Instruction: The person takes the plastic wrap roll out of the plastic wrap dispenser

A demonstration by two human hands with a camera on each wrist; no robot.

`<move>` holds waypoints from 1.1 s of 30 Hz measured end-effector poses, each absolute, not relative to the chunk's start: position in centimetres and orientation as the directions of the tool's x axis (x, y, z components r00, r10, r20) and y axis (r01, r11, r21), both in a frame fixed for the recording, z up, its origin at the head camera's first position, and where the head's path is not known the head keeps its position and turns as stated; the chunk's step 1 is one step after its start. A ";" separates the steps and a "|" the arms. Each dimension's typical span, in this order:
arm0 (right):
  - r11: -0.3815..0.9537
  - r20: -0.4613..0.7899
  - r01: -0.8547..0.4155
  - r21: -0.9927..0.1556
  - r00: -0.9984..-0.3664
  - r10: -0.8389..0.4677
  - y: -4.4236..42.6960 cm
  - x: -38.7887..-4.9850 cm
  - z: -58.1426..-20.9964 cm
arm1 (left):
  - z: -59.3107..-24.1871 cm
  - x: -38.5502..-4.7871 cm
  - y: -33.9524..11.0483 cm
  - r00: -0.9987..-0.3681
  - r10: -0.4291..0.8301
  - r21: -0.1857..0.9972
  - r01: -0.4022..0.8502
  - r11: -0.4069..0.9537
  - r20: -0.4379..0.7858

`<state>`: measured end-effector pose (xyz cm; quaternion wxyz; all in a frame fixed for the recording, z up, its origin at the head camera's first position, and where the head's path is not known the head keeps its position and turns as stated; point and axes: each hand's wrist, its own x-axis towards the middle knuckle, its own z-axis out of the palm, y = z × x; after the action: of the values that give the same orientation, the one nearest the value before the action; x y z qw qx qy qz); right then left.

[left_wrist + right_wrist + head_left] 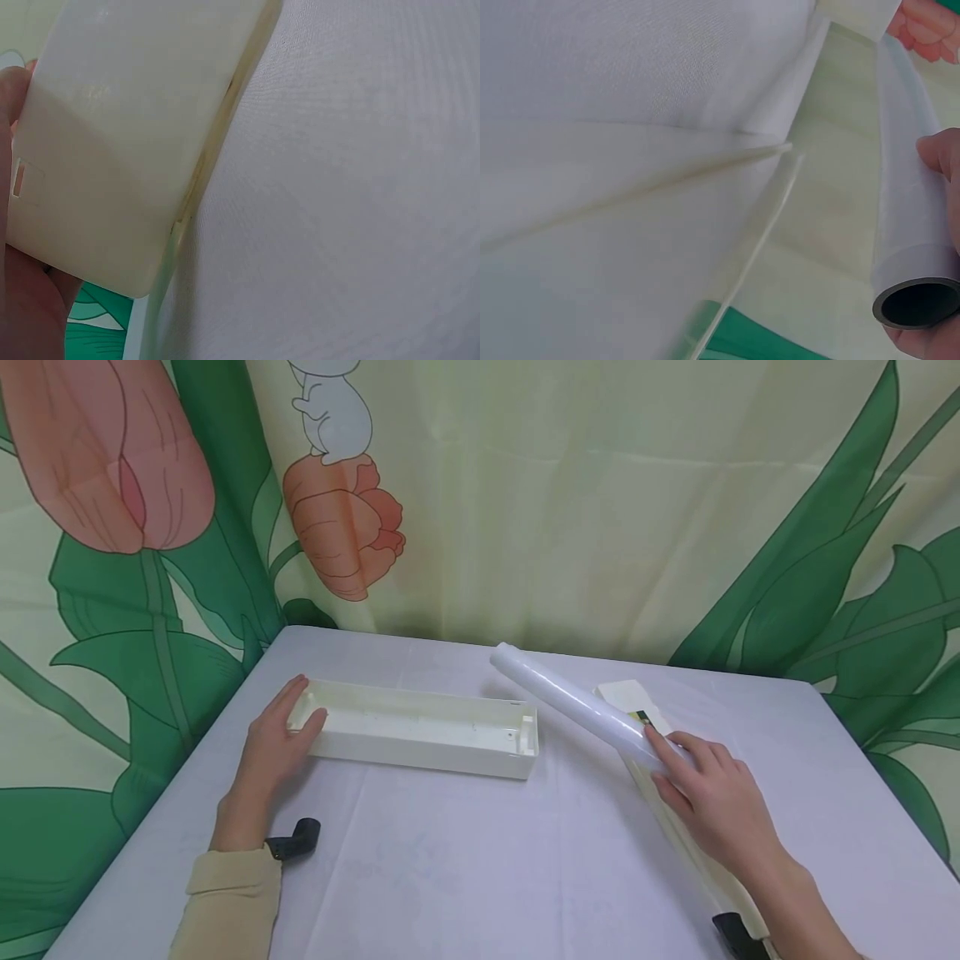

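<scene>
A long white plastic box (427, 760), with its top uncovered, lies on the table left of the middle. My left hand (277, 735) grips its left end, the thumb over the near wall and the fingers at the far side. In the left wrist view the box's white outer face (127, 135) fills much of the frame. My right hand (705, 785) holds a roll of clear plastic film (577, 702) near its right end, slanting up to the left. The roll's hollow dark core (919, 304) shows in the right wrist view.
A long white lid-like strip (660, 802) with a small dark and yellow label lies at the right, partly under the right hand and roll. A white cloth (465, 860) covers the table. Behind hangs a curtain (525, 527) printed with flowers and leaves.
</scene>
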<state>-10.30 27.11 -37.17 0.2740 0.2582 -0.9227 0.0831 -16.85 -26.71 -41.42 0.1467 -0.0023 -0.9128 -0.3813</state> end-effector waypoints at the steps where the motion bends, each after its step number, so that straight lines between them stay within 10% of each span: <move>1: 0.853 0.556 -0.522 -0.007 -0.711 -0.430 27.1 -10.2 -37.2 | -41.4 -16.8 -26.7 -0.957 -0.108 0.696 0.117 0.709 0.270; 33: 0.939 0.380 -0.343 -0.010 -0.870 -0.314 28.8 -6.9 -37.3 | -41.3 -16.7 -26.7 -0.958 -0.100 0.687 0.116 0.717 0.267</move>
<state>-6.91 28.84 -37.30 0.1898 0.1699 -0.9662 0.0387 -16.74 -26.73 -41.33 0.1441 -0.0044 -0.9153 -0.3761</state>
